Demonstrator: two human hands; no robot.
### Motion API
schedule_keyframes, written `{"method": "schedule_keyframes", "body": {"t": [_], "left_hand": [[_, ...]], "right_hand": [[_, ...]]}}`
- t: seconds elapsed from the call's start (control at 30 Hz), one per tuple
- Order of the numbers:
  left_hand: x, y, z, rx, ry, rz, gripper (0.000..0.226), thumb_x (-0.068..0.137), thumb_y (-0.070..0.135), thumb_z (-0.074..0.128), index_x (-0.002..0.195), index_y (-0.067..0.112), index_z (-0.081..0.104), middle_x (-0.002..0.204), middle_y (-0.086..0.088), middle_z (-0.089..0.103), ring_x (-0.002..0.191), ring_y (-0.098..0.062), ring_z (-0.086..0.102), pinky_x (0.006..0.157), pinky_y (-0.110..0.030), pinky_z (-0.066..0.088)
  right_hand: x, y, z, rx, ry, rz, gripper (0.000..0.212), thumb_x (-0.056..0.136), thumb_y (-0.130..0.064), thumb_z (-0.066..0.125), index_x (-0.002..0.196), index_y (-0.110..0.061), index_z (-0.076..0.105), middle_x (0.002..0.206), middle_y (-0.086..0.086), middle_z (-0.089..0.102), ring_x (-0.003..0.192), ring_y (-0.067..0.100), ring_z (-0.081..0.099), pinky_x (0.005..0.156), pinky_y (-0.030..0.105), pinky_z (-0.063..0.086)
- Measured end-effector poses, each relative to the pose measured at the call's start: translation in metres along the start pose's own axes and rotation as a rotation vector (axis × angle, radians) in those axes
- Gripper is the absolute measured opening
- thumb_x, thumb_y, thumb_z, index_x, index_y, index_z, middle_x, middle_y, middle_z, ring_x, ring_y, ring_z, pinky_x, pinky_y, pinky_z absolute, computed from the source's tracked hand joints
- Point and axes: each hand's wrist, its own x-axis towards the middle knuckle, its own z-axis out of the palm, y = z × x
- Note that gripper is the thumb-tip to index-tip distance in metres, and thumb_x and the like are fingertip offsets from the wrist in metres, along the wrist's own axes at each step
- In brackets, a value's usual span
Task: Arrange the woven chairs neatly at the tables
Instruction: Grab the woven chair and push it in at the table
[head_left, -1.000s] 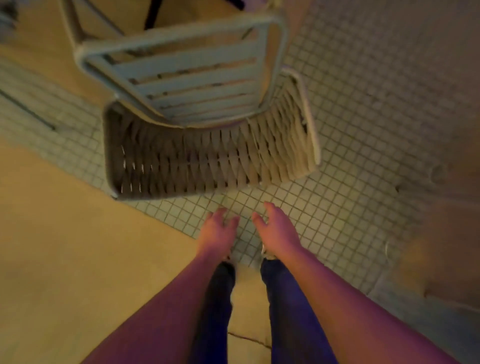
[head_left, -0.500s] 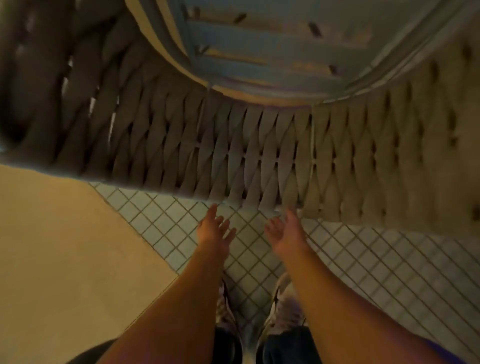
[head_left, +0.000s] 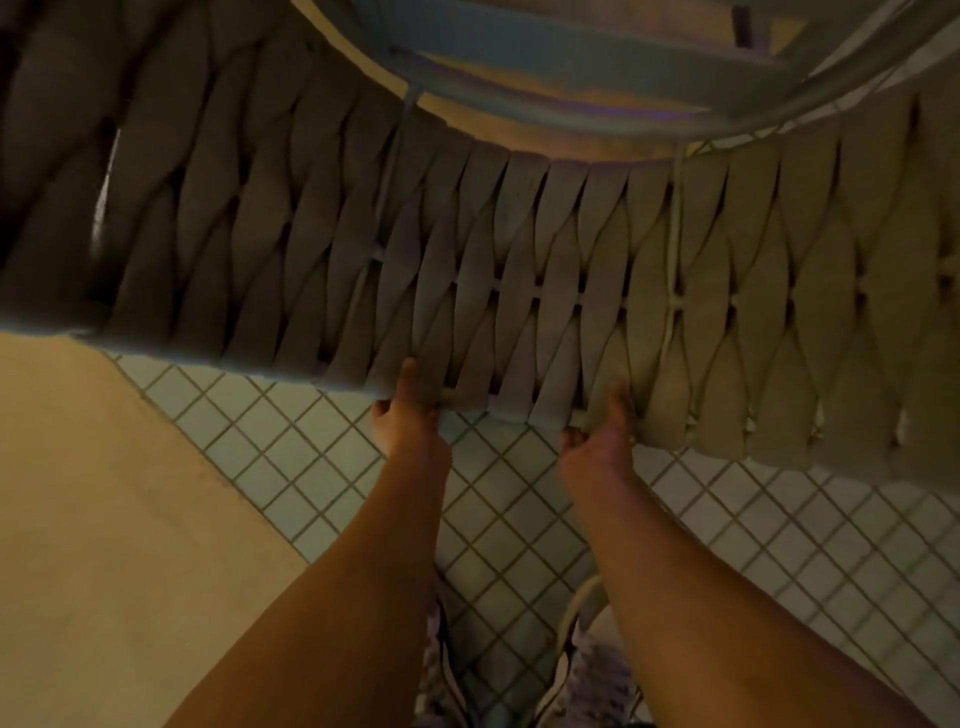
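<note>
Fingers: on both hands I see them curled over the near top edge of the woven chair (head_left: 519, 270), thumbs on the side facing me, the other fingertips hidden behind the weave, so both hands grip the chair back.
Left hand (head_left: 408, 415): just left of the frame's centre, closed on the rim of the woven back; its forearm runs down to the lower left of the frame.
Right hand (head_left: 597, 441): just right of centre, closed on the same rim, near the left hand but apart from it; its forearm runs down to the lower right.
Woven chair: I see it fill the upper half of the frame, its backrest a wide band of broad interlaced straps stretching from the left edge to the right edge, sloping lower toward the right.
Slatted seat (head_left: 597, 57): at the top centre and top right, beyond the woven back, pale frame with flat slats.
Tiled floor (head_left: 291, 457): small square tiles set diagonally, visible below the chair back across the middle and right of the frame.
Plain floor (head_left: 104, 545): smooth tan surface in the lower left, meeting the tiles along a diagonal line.
Shoes (head_left: 587, 675): at the bottom centre, between the forearms, standing on the tiles; blurred and dim.
</note>
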Motion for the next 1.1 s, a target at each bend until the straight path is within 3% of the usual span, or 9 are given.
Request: {"method": "schedule_keyframes", "body": {"t": [0.13,0.27,0.33,0.47,0.6,0.8,0.93,1.0,1.1], "left_hand": [[-0.001,0.007,0.001,0.084,0.011,-0.047,0.048,0.080,0.028,0.072,0.123,0.012,0.057,0.117,-0.012,0.067,0.099,-0.026,0.066,0.069,-0.030,0.054],[-0.022,0.031,-0.014,0.142,-0.064,-0.046,0.057,0.080,0.033,0.072,0.130,0.013,0.052,0.126,-0.010,0.063,0.112,-0.027,0.060,0.097,-0.039,0.049],[-0.043,0.047,-0.021,0.167,-0.086,-0.043,0.058,0.080,0.031,0.072,0.131,0.013,0.051,0.128,-0.010,0.062,0.114,-0.026,0.060,0.102,-0.043,0.046],[-0.109,0.077,-0.037,0.096,-0.093,-0.022,0.035,0.081,0.024,0.072,0.112,0.014,0.060,0.117,-0.013,0.067,0.107,-0.028,0.065,0.084,-0.041,0.056],[-0.184,0.112,-0.049,0.131,-0.059,-0.022,0.028,0.078,0.025,0.075,0.101,0.021,0.059,0.113,-0.008,0.067,0.102,-0.024,0.067,0.072,-0.037,0.059],[-0.303,0.170,-0.068,0.232,-0.050,0.003,0.041,0.080,0.021,0.073,0.118,0.020,0.058,0.113,-0.005,0.067,0.100,-0.023,0.066,0.064,-0.034,0.058],[-0.370,0.198,-0.072,0.289,-0.055,0.024,0.016,0.081,0.018,0.070,0.096,0.024,0.068,0.093,-0.003,0.074,0.081,-0.019,0.071,0.055,-0.033,0.056],[-0.398,0.207,-0.071,0.293,-0.030,0.027,0.015,0.079,0.017,0.071,0.092,0.024,0.069,0.083,-0.002,0.076,0.072,-0.017,0.072,0.055,-0.037,0.056],[-0.431,0.215,-0.068,0.303,0.047,0.016,0.030,0.075,0.017,0.075,0.102,0.022,0.063,0.102,-0.011,0.071,0.088,-0.028,0.069,0.079,-0.055,0.056]], "right_hand": [[-0.005,-0.003,-0.008,-0.015,0.006,0.006,0.077,0.077,-0.046,0.071,0.138,-0.012,0.039,0.147,0.009,0.041,0.132,0.026,0.042,0.108,0.033,0.039],[-0.043,-0.009,-0.015,-0.019,-0.006,0.039,0.075,0.078,-0.043,0.072,0.137,-0.010,0.040,0.148,0.010,0.040,0.131,0.027,0.044,0.107,0.035,0.042],[-0.071,-0.016,-0.022,-0.033,0.016,0.024,0.069,0.079,-0.041,0.071,0.134,-0.009,0.044,0.146,0.011,0.043,0.130,0.027,0.045,0.105,0.035,0.043],[-0.142,-0.040,-0.040,-0.085,0.064,0.011,0.056,0.077,-0.041,0.072,0.118,-0.008,0.053,0.134,0.012,0.056,0.120,0.028,0.055,0.098,0.037,0.049],[-0.221,-0.069,-0.062,-0.104,0.099,0.003,0.062,0.079,-0.040,0.071,0.126,-0.005,0.049,0.134,0.015,0.055,0.120,0.029,0.055,0.100,0.042,0.048],[-0.343,-0.114,-0.090,-0.146,0.173,0.091,0.071,0.076,-0.047,0.072,0.129,-0.007,0.046,0.138,0.015,0.051,0.116,0.032,0.056,0.098,0.043,0.047],[-0.403,-0.145,-0.107,-0.207,0.171,0.101,0.058,0.077,-0.044,0.073,0.114,-0.003,0.053,0.130,0.019,0.054,0.103,0.035,0.060,0.094,0.047,0.048],[-0.427,-0.160,-0.110,-0.229,0.182,0.082,0.040,0.077,-0.041,0.072,0.091,-0.008,0.054,0.115,0.019,0.059,0.078,0.028,0.059,0.090,0.050,0.049],[-0.454,-0.178,-0.117,-0.213,0.173,0.045,0.042,0.078,-0.036,0.073,0.104,-0.008,0.055,0.114,0.019,0.059,0.093,0.033,0.060,0.085,0.048,0.052]]}}
